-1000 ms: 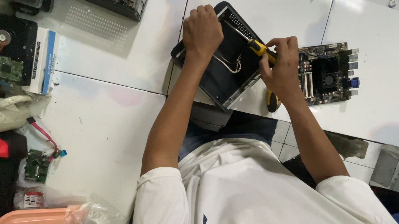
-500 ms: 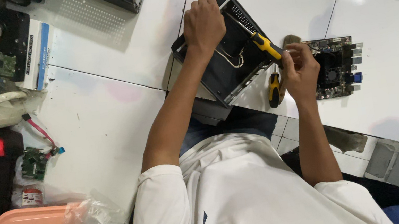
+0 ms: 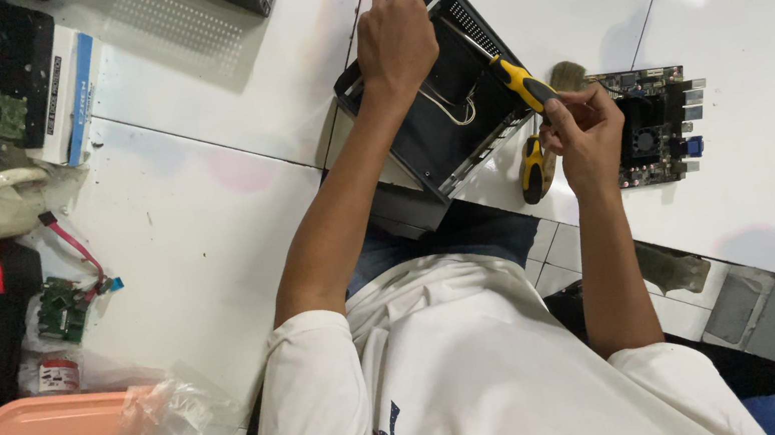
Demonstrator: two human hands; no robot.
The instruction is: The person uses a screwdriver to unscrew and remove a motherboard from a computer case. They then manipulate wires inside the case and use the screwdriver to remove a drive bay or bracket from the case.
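Since the earlier frame the right hand [image 3: 587,129] has shifted the yellow-handled screwdriver [image 3: 519,86] so it angles into the open black computer case [image 3: 438,109]. The left hand [image 3: 394,37] is clenched on the case's far edge, steadying it on the white table [image 3: 206,223]. The circuit board [image 3: 652,125] already lies outside, beside a second screwdriver [image 3: 532,169]. Work inside looks unfinished (the tip is hidden).
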